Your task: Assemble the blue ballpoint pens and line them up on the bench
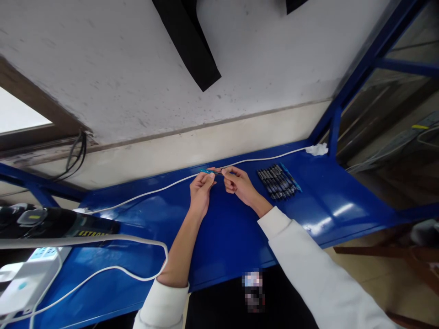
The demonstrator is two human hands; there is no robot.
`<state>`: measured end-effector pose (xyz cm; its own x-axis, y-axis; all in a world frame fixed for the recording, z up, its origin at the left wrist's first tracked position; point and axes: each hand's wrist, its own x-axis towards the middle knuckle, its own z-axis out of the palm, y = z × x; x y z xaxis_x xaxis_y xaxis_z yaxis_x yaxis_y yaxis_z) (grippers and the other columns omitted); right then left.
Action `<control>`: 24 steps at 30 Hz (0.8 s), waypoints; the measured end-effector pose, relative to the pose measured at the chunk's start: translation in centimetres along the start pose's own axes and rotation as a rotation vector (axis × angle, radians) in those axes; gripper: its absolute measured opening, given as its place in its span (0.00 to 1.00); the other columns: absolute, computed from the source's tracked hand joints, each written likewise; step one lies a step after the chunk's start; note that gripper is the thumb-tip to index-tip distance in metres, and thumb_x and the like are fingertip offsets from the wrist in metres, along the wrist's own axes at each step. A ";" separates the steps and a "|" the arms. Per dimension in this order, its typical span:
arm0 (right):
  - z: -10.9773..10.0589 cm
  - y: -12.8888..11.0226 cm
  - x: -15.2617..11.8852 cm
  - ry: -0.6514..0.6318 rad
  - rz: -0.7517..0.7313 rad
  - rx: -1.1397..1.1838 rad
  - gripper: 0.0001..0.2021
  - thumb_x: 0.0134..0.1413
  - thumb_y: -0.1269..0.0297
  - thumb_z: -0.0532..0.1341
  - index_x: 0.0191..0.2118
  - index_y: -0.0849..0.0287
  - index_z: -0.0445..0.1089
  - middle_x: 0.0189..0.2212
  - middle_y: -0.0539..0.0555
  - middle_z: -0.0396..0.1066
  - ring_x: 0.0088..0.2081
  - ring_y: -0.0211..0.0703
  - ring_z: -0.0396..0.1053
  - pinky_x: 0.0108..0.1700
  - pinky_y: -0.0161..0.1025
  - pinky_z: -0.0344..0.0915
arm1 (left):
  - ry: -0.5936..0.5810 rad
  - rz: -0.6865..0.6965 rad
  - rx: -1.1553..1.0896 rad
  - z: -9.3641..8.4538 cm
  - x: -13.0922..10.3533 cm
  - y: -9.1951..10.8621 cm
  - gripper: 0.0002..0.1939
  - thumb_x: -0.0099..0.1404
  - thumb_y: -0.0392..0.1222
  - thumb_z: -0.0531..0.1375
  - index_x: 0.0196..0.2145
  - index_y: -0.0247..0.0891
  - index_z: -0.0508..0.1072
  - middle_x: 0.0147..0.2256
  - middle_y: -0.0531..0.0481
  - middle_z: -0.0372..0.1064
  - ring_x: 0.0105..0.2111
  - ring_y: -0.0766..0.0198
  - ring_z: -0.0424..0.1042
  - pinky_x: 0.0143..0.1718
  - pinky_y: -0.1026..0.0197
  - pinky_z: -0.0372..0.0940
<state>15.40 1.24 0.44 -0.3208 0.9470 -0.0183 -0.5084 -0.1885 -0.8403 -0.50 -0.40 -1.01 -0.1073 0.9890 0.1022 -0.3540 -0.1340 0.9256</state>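
Note:
Over the back middle of the blue table, my left hand (202,188) pinches a thin teal pen (205,171), its teal end pointing left. Close on its right, my right hand (236,182) has its fingers closed at the pen's dark right end; the exact contact is too small to tell. To the right of my hands, several black pens (277,182) lie side by side on the table, with a blue pen (291,177) along the right side of the row.
A white cable (151,193) runs along the back of the blue table (226,242) to crumpled white tissue (317,149). On the left are a black bottle-like object (85,227), a white power strip (24,278) and looping cables. Blue frame posts stand at both sides.

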 end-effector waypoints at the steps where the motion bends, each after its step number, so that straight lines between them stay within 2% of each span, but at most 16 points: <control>1: 0.0 -0.2 0.1 0.049 -0.034 0.029 0.19 0.52 0.49 0.79 0.37 0.55 0.74 0.20 0.42 0.61 0.21 0.33 0.54 0.22 0.33 0.50 | 0.007 -0.002 0.002 0.0 0.0 0.1 0.15 0.64 0.50 0.76 0.46 0.43 0.84 0.51 0.44 0.82 0.49 0.57 0.79 0.46 0.60 0.69; 3: -0.3 -0.6 0.5 0.153 -0.094 0.104 0.19 0.50 0.51 0.80 0.34 0.55 0.72 0.23 0.44 0.66 0.25 0.34 0.60 0.25 0.34 0.57 | 0.005 -0.005 -0.021 0.1 -0.1 0.3 0.19 0.65 0.53 0.75 0.50 0.44 0.84 0.54 0.43 0.81 0.52 0.55 0.78 0.47 0.59 0.69; 5: -0.7 -1.0 0.8 0.230 -0.129 0.198 0.19 0.50 0.52 0.80 0.34 0.55 0.72 0.29 0.46 0.71 0.31 0.36 0.67 0.32 0.35 0.66 | 0.005 -0.020 -0.077 0.1 -0.1 0.6 0.22 0.69 0.60 0.69 0.53 0.44 0.83 0.57 0.41 0.79 0.56 0.53 0.76 0.49 0.57 0.69; 8: -1.3 -1.4 1.0 0.220 -0.129 0.305 0.19 0.53 0.50 0.79 0.36 0.53 0.70 0.37 0.49 0.74 0.44 0.42 0.74 0.47 0.40 0.73 | 0.057 -0.059 -0.158 -0.1 0.1 1.1 0.30 0.73 0.70 0.60 0.51 0.41 0.83 0.55 0.37 0.79 0.57 0.50 0.76 0.50 0.55 0.69; 10: -1.5 -1.5 1.1 0.168 -0.127 0.325 0.18 0.58 0.50 0.76 0.36 0.52 0.69 0.35 0.48 0.73 0.44 0.43 0.74 0.50 0.43 0.73 | 0.099 -0.085 -0.185 -0.3 0.3 1.3 0.32 0.72 0.72 0.59 0.48 0.40 0.84 0.53 0.37 0.80 0.56 0.49 0.76 0.49 0.55 0.68; 12: -1.6 -1.6 1.0 0.127 -0.131 0.324 0.18 0.63 0.50 0.73 0.35 0.52 0.66 0.28 0.45 0.65 0.35 0.40 0.69 0.46 0.41 0.72 | 0.123 -0.102 -0.205 -0.5 0.4 1.3 0.32 0.71 0.72 0.59 0.46 0.40 0.84 0.50 0.37 0.80 0.54 0.50 0.77 0.48 0.55 0.68; 14: -1.8 -1.7 0.9 0.094 -0.117 0.334 0.21 0.68 0.45 0.68 0.32 0.52 0.63 0.22 0.43 0.53 0.25 0.38 0.56 0.35 0.38 0.67 | 0.124 -0.113 -0.225 -0.5 0.4 1.3 0.31 0.71 0.71 0.60 0.45 0.39 0.84 0.47 0.38 0.79 0.52 0.52 0.77 0.47 0.56 0.68; 17: -2.4 -2.0 0.5 0.057 -0.069 0.369 0.29 0.72 0.38 0.58 0.26 0.52 0.54 0.20 0.42 0.41 0.21 0.38 0.40 0.24 0.37 0.53 | 0.106 -0.117 -0.253 -0.5 0.3 1.3 0.30 0.71 0.70 0.61 0.45 0.39 0.85 0.43 0.40 0.79 0.48 0.55 0.77 0.45 0.58 0.68; 20: -3.2 -2.2 0.1 0.060 -0.058 0.424 0.29 0.73 0.43 0.55 0.23 0.52 0.46 0.18 0.42 0.38 0.22 0.37 0.32 0.22 0.37 0.45 | 0.096 -0.112 -0.256 -0.5 0.2 1.3 0.30 0.71 0.70 0.61 0.44 0.39 0.85 0.41 0.41 0.78 0.46 0.56 0.76 0.44 0.58 0.68; 24: -3.8 -2.0 -0.1 0.107 -0.114 0.496 0.28 0.71 0.50 0.55 0.23 0.53 0.42 0.17 0.42 0.37 0.22 0.37 0.30 0.21 0.36 0.44 | 0.095 -0.105 -0.252 -0.4 0.2 1.4 0.30 0.71 0.70 0.61 0.43 0.39 0.84 0.40 0.42 0.78 0.44 0.57 0.77 0.44 0.58 0.68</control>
<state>19.51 2.52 0.06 -0.1713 0.9851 -0.0187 -0.8614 -0.1589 -0.4824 -1.40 -0.43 0.15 -0.1407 0.9894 -0.0349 -0.5861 -0.0548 0.8084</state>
